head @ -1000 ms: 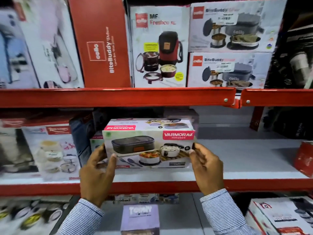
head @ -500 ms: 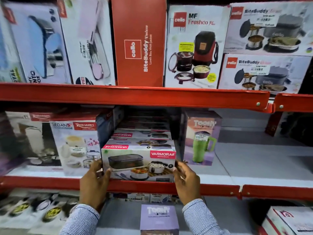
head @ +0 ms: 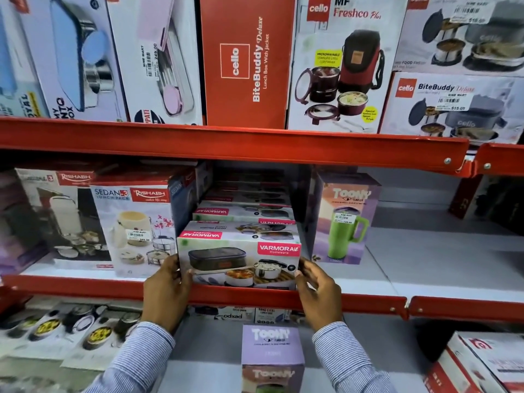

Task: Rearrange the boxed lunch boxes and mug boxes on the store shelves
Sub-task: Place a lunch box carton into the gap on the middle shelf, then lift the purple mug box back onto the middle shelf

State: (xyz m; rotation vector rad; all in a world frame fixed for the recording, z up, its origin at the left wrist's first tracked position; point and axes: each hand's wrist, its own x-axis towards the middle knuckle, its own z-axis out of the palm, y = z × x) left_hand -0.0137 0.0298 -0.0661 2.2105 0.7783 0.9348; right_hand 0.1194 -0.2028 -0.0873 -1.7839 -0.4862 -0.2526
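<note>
A white and pink Varmora lunch box carton sits at the front of the middle shelf, in front of more Varmora cartons. My left hand presses its left end and my right hand grips its right end, both over the red shelf lip. A purple Toony mug box with a green mug picture stands just right of it. A Rishabh Sedan lunch box carton stands just left.
The upper shelf holds Cello cartons, among them a red BiteBuddy box and a Freshco box. Another Toony box stands on the lower shelf below my hands. Bare white shelf stretches right of the mug box.
The Varmora carton has gone left and back into the gap between the Rishabh carton and the Toony mug box. Both hands stayed on its ends.
</note>
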